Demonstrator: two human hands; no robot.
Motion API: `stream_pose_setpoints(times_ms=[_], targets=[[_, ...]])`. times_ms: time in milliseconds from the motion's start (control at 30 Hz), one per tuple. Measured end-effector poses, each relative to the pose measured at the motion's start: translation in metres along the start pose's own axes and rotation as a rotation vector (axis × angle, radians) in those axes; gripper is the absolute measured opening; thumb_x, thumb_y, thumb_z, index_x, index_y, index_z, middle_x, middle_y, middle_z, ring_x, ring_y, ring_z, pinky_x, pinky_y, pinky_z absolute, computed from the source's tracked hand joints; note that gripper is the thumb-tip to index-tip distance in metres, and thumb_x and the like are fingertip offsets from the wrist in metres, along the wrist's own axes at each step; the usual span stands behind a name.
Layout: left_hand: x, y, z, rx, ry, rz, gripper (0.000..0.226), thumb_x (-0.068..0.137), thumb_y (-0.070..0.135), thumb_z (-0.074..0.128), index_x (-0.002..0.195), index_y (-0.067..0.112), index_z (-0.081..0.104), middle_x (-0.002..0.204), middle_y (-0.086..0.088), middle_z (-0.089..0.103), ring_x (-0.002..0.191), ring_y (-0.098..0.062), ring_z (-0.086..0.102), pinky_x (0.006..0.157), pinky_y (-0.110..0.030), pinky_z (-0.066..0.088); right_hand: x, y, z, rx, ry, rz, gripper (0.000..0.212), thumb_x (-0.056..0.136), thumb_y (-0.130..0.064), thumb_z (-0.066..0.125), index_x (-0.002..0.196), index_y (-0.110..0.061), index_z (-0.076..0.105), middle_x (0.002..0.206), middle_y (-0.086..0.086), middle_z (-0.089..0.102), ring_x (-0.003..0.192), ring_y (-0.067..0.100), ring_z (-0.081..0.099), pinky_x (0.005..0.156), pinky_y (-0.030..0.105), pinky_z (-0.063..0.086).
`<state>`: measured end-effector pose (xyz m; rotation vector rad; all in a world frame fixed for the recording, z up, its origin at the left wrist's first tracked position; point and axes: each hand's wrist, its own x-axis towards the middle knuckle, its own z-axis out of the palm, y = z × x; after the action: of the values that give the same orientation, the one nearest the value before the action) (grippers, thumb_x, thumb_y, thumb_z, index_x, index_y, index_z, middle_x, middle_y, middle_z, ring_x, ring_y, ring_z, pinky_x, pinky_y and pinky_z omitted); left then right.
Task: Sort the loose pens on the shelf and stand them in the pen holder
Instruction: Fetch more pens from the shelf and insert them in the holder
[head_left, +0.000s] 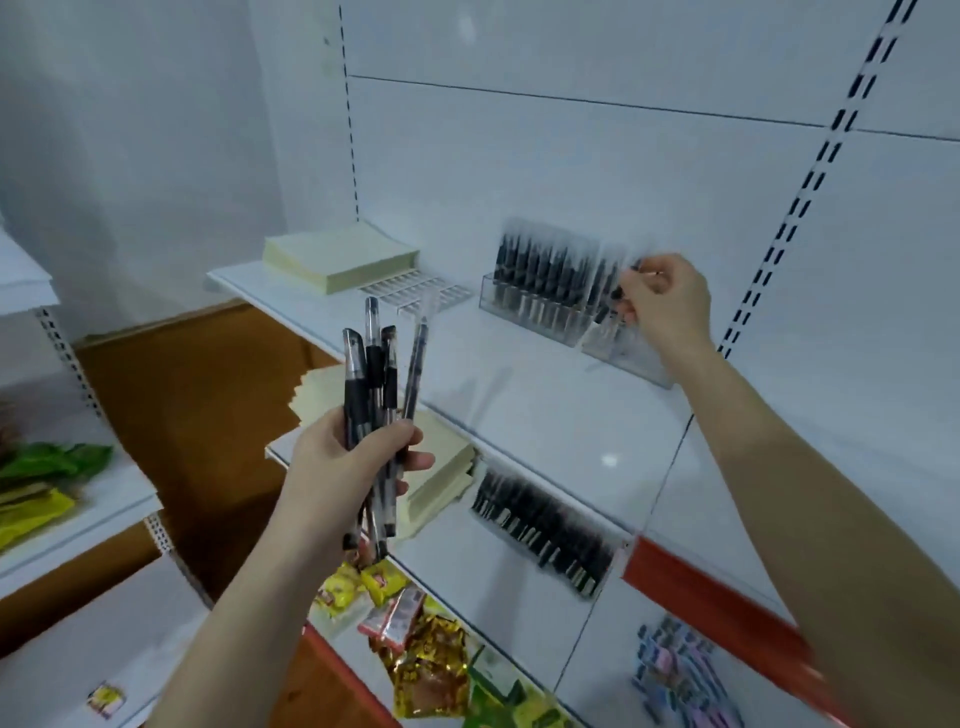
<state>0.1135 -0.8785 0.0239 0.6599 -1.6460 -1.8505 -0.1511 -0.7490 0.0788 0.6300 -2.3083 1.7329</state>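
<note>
My left hand (347, 470) grips a bundle of several black pens (375, 384) upright in front of the white shelf (545, 415). A clear pen holder (540, 317) stands at the back of that shelf with many black pens standing in its left part. My right hand (665, 301) is at the holder's right end and pinches one black pen (615, 299) that points down into the right compartment. Motion blur hides the pen's lower tip.
A stack of pale yellow paper (337, 254) and a clear empty tray (415, 291) lie left of the holder. On the shelf below sit more yellow pads (441, 467) and another row of black pens (545, 530). Snack packets (415, 634) lie lower down.
</note>
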Motion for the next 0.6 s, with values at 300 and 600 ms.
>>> stream_pose_setpoints(times_ms=[300, 600], targets=[[0.106, 0.006, 0.002, -0.036, -0.276, -0.082, 0.007, 0.086, 0.008, 0.059, 0.092, 0.005, 0.059, 0.081, -0.008, 0.069, 0.067, -0.015, 0.071, 0.048, -0.021, 0.051, 0.027, 0.004, -0.003, -0.023, 0.321, 0.053, 0.006, 0.092, -0.013, 0.053, 0.097, -0.012, 0.05, 0.1, 0.017, 0.064, 0.071, 0.016, 0.065, 0.061, 0.015, 0.053], [0.162, -0.003, 0.037, -0.056, -0.349, -0.119, 0.002, 0.085, 0.008, 0.06, 0.086, 0.009, 0.059, 0.079, -0.006, 0.07, 0.066, -0.017, 0.072, 0.052, -0.025, 0.048, 0.076, 0.015, 0.033, -0.172, 0.236, -0.007, 0.015, 0.091, -0.013, 0.053, 0.104, -0.007, 0.054, 0.096, 0.018, 0.064, 0.086, 0.031, 0.067, 0.081, 0.04, 0.055]])
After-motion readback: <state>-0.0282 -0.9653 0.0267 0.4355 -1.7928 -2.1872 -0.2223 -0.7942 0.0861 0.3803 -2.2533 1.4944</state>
